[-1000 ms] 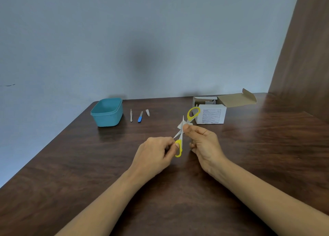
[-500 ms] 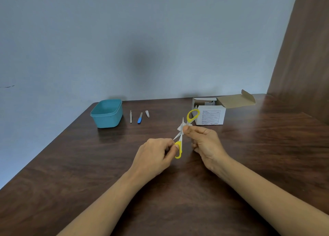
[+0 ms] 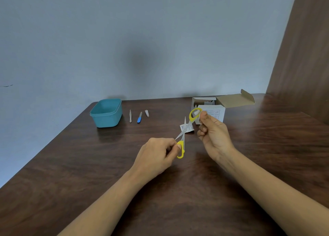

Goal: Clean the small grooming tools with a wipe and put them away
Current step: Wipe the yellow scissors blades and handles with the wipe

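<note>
The left hand grips the lower yellow loop of the open scissors. The right hand pinches the upper loop. Both are right of the teal container. The wipe sits at the blades. Three small tools just right of the container look untouched, and none shows inside it.

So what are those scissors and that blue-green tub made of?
The scissors: pale, shiny blades look like metal; glossy yellow handle loops look like plastic. The tub: probably plastic, judging by its even teal colour, smooth walls and rounded moulded rim.
</note>
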